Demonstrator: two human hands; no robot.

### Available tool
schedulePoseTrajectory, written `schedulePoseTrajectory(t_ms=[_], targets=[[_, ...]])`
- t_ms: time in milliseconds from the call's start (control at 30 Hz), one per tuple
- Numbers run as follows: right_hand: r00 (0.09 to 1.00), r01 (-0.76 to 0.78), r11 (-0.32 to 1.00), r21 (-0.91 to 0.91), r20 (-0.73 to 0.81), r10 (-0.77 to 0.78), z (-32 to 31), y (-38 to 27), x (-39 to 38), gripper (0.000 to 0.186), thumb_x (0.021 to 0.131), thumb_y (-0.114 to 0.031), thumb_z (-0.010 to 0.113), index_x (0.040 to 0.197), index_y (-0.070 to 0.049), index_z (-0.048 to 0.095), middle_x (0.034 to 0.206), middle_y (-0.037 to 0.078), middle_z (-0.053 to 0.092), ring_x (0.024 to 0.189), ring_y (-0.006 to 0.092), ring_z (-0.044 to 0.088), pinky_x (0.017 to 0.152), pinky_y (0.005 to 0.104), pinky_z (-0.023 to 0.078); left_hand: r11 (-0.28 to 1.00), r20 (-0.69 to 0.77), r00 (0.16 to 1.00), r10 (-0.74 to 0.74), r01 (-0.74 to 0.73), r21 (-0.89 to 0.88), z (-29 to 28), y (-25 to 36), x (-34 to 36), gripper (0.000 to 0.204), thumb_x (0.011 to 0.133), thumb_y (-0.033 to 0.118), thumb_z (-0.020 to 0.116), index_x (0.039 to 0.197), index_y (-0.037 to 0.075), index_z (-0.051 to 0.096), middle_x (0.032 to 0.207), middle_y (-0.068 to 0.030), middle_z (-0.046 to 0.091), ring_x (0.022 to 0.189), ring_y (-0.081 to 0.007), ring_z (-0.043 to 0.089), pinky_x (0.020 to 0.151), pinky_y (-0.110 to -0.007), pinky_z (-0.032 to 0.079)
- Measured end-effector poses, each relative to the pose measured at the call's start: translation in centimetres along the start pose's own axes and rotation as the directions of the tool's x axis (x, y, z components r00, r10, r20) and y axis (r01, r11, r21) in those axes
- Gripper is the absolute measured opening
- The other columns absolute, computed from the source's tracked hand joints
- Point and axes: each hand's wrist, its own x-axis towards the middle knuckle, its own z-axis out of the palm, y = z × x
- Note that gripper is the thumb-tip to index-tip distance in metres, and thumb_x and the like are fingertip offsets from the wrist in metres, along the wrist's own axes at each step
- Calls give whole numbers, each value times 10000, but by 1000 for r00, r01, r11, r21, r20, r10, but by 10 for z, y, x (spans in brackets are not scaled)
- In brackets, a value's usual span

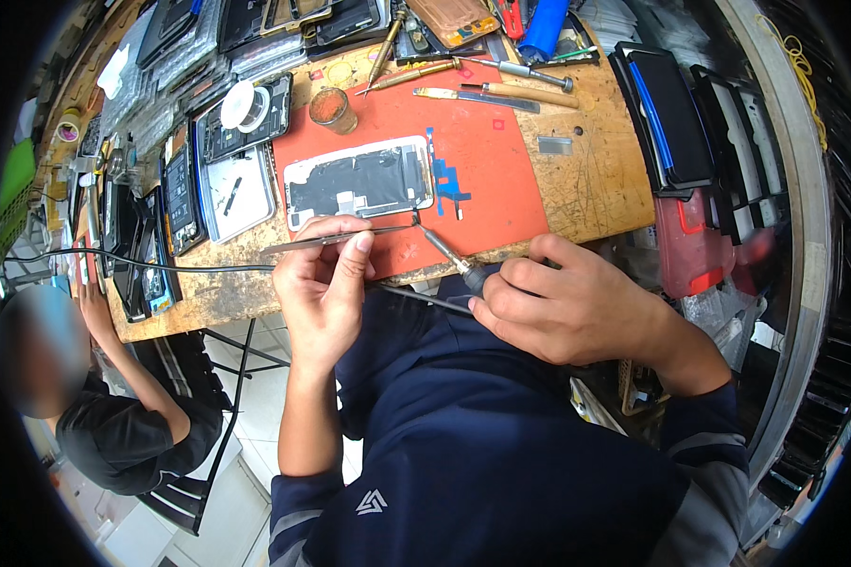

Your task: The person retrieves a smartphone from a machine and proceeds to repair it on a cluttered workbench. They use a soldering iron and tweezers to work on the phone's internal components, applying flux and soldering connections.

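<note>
Right hand (pixel 577 307) clenched on a screwdriver (pixel 449 255) handle, shaft running up-left, tip over the near edge of the red mat (pixel 501 180). Left hand (pixel 326 279) pinches tweezers (pixel 340 238) shut between thumb and fingers, long axis near horizontal, points aimed right, meeting the screwdriver tip. Beyond them, an opened phone (pixel 359 181) lies lengthwise left-right on the mat. Farther back, a small round jar (pixel 333 109).

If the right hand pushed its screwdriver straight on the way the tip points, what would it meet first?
Likely the tweezers' tips held by the left hand, just ahead of the right hand's screwdriver; beyond lies the opened phone. Depth is unclear.
</note>
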Motion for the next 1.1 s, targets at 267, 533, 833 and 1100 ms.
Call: schedulePoseTrajectory(t_ms=[267,533,833,1100], targets=[[1000,5,1000,7,-8,-5,-1,-1,0,169,874,-216,655,945,-86,738,1029,3,602,999,168,600,835,341,504,1000,-6,1000,-17,17,-2,-1,1,-2,121,1034,25,733,1140,-32,726,1050,-71,700,776,-83,645,667,-235,536],[1000,8,1000,2,6,-8,-1,-1,1,176,874,-215,657,950,-84,746,1040,1,613,999,163,603,849,341,504,1000,-8,1000,-13,13,-6,-2,1,-4,124,1033,21,732,1145,-31,726,1045,-64,699,777,-80,644,670,-234,536],[1000,16,1000,-12,19,-15,0,-2,3,186,873,-219,655,953,-84,756,1063,-2,624,1018,164,610,859,341,503,1000,-15,1000,4,-4,-4,0,-1,-2,127,1037,36,736,1144,-30,723,1048,-64,699,767,-79,640,665,-233,533],[997,21,1000,-11,72,-20,-7,-1,6,187,864,-223,653,928,-84,760,1072,-1,623,1041,165,604,883,346,495,1000,-9,1000,11,-11,12,1,0,-2,127,1040,44,734,1142,-32,726,1032,-59,689,761,-80,637,664,-236,533]])
